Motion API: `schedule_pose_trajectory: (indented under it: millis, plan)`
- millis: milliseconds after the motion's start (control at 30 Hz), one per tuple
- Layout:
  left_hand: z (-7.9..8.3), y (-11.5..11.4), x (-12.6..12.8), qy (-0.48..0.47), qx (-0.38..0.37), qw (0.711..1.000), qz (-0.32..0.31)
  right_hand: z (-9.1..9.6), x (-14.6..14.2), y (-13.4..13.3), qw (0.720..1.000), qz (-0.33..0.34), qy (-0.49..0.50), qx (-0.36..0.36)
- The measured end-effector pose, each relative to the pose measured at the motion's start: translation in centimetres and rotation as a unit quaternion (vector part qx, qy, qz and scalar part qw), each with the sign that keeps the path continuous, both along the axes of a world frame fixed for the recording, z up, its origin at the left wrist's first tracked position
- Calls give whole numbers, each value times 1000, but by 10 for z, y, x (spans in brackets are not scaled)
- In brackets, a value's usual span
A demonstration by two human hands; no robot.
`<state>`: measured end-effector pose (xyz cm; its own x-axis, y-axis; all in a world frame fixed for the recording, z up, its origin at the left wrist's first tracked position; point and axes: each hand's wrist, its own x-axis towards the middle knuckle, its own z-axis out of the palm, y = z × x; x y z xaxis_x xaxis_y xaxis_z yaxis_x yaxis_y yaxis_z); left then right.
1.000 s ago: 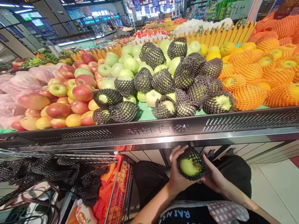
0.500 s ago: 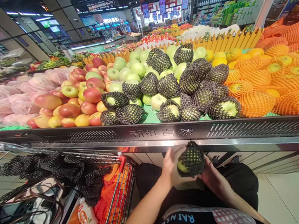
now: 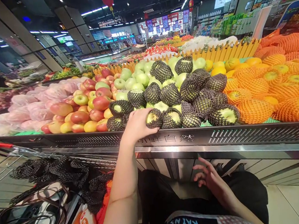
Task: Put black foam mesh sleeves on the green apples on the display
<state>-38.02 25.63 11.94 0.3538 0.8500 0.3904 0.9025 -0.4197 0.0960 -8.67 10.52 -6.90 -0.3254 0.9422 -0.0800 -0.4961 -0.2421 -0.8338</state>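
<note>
At the front edge of the display, my left hand (image 3: 137,125) is wrapped round a green apple in a black foam net (image 3: 154,118); its netted side faces right and its bare top shows. Beside it sits another netted green apple (image 3: 172,117), and several more in black nets (image 3: 202,101) are heaped to the right and behind. My right hand (image 3: 207,175) hovers above my lap with its fingers apart, holding nothing. Bare green apples (image 3: 141,79) lie behind the netted ones.
Red and yellow apples (image 3: 80,117) lie left, then bagged pink fruit (image 3: 33,112). Oranges in orange nets (image 3: 257,103) fill the right. A dark ledge (image 3: 210,134) borders the display. The cart at lower left holds black nets (image 3: 65,173) and a bag with cables (image 3: 40,210).
My left hand has carried the netted apple from above my lap up to the display's front, into a gap among the others. My right hand has let go of it.
</note>
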Motion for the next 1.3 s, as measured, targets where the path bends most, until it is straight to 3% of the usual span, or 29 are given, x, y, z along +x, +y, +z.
schedule_pose_trajectory:
  millis: [267,333,433,500,633,767,867,1000,1067,1167,1300]
  plan:
    - [28,14,3,18,-164,986,-8,1,0,2,1000,4,2,5]
    - [41,20,4,-5,-148,988,-46,2,1,1,1000,-4,1,5]
    - [57,42,20,-25,-31,994,-100,5,2,0,1000,-20,-3,4]
    - [61,61,40,10,23,993,-112,6,4,-1,1000,-30,-4,6]
    - [57,93,77,128,-10,989,-70,2,12,2,999,-49,-4,9]
    - [54,102,84,154,-21,986,-61,-20,28,7,996,-90,-20,-7]
    - [60,99,71,117,14,988,-100,-50,43,3,991,-116,-44,-45]
    - [84,97,37,2,91,990,-112,-97,62,-10,969,-198,-88,-116]
    - [99,99,15,-41,131,989,-53,-117,74,-16,955,-228,-104,-159]
    - [116,109,-20,-60,153,983,88,-139,94,-19,947,-221,-85,-216]
    - [118,133,-60,-19,120,965,231,-149,115,-20,944,-235,-54,-224]
